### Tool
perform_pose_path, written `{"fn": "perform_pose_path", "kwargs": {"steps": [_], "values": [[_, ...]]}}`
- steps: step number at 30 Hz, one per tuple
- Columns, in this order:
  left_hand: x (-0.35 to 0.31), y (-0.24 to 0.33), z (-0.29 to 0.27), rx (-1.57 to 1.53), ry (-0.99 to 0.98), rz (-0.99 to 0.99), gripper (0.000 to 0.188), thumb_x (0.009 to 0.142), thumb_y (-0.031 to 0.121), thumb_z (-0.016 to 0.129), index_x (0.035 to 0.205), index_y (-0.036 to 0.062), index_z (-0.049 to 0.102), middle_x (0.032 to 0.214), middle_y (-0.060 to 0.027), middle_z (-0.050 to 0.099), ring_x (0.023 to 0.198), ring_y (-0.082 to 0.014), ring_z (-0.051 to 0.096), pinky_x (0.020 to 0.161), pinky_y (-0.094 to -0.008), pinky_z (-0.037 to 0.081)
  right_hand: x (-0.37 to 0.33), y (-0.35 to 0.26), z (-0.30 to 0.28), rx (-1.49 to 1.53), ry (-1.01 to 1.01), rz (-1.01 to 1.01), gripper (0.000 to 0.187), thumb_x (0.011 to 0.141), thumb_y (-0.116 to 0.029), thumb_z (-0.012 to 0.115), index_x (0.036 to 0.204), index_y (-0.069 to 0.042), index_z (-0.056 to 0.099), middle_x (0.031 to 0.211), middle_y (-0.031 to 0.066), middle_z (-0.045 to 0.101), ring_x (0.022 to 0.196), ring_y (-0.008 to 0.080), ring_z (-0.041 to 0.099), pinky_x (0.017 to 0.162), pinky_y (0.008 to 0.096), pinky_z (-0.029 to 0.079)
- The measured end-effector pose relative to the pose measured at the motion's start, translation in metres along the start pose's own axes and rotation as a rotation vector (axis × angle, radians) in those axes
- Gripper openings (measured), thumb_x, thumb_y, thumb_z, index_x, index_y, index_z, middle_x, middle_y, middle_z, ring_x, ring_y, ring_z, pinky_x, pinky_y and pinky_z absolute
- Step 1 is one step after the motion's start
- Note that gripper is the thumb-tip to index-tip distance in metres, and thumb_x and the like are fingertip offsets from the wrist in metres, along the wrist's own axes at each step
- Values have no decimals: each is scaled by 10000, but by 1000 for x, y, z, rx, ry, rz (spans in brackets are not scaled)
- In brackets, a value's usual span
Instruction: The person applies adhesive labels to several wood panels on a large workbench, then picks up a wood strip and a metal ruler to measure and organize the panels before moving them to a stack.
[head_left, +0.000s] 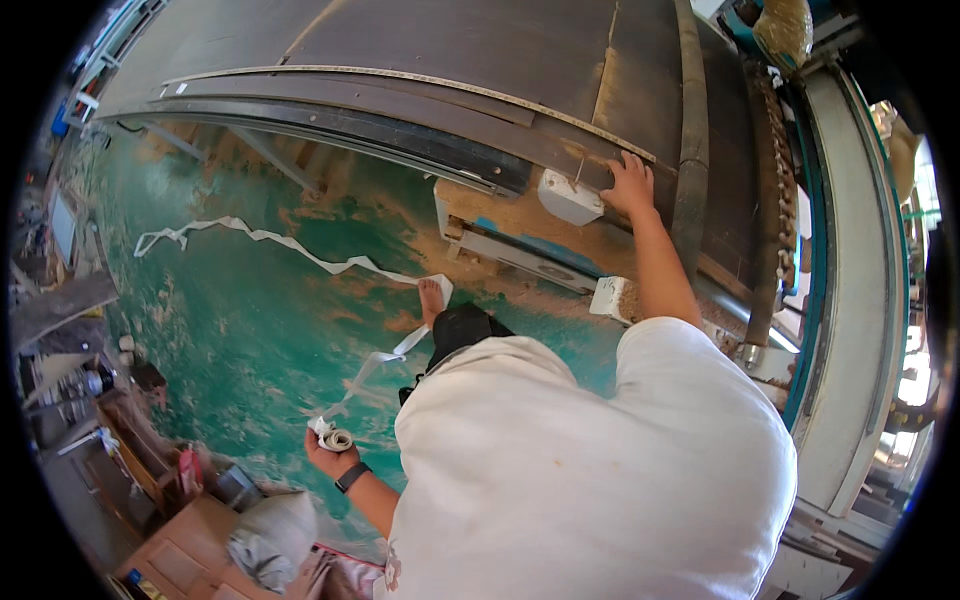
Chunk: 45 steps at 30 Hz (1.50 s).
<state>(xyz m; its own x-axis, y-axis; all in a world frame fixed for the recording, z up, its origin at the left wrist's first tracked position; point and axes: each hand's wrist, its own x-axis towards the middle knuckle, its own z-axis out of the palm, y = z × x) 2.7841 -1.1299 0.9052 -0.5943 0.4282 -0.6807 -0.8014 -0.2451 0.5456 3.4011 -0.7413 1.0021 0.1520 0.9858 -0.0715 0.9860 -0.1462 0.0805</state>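
Note:
My left hand (326, 459), with a dark band on the wrist, is low over the green floor and closed around a roll of white strip (340, 440). A loose length of the strip (370, 374) runs from the roll to my bare foot (431, 298). Past the foot it continues in crumpled zigzags across the floor. My right hand (630, 186) lies open at the edge of a large dark table (450, 40), fingers spread. It is beside a white block-shaped housing (570, 198) and holds nothing I can see.
A long, thin measuring scale (400, 75) lies along the table edge. A roller bar (692, 120) crosses the table at the right, near tall machine framing (850, 300). Sawdust covers the machine base (520, 225). Boards, a grey sack (272, 541) and clutter are at the lower left.

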Motion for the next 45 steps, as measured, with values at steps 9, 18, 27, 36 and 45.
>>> {"fn": "perform_pose_path", "kwargs": {"steps": [9, 18, 27, 36, 45], "values": [[92, 63, 220, 452, -326, -33, 216, 911, 229, 510, 970, 45, 606, 935, -83, 650, 844, -218, 623, 748, -351, 517, 30, -161, -24, 682, 134, -99, 435, 792, -290, 645, 1154, -52, 618, 1199, 174, 583, 1153, 347, 516, 976, 445, 416], [127, 30, 382, 787, -563, 4, 203, 898, 102, 605, 1058, -22, 595, 976, -90, 634, 869, -186, 614, 749, -306, 508, -5, -478, -48, 1572, -1210, -500, 471, 951, -459, 494, 1180, -63, 607, 1129, 73, 632, 1065, 199, 575, 936, 348, 434], [196, 77, 406, 890, -793, -153, 123, 890, 81, 617, 974, -8, 627, 853, -22, 629, 741, -87, 572, 672, -246, 471, 41, -618, -58, 1963, -900, 133, 404, 977, -344, 459, 1135, 6, 584, 1082, 134, 653, 962, 229, 623, 882, 356, 484], [222, 142, 431, 1177, -1020, -292, 96, 822, 60, 646, 892, -5, 639, 789, -19, 625, 704, -91, 554, 647, -245, 449, 50, -654, -139, 2349, -813, 215, 441, 990, -377, 407, 1125, 2, 587, 990, 117, 663, 925, 232, 629, 808, 377, 514], [255, 164, 438, 1605, -1227, -87, 199, 769, 90, 664, 948, 5, 645, 796, -50, 643, 703, -121, 571, 648, -265, 457, 46, -615, -147, 2276, -433, 435, 457, 995, -374, 375, 1148, -5, 598, 1043, 149, 662, 964, 263, 625, 884, 415, 483]]}}
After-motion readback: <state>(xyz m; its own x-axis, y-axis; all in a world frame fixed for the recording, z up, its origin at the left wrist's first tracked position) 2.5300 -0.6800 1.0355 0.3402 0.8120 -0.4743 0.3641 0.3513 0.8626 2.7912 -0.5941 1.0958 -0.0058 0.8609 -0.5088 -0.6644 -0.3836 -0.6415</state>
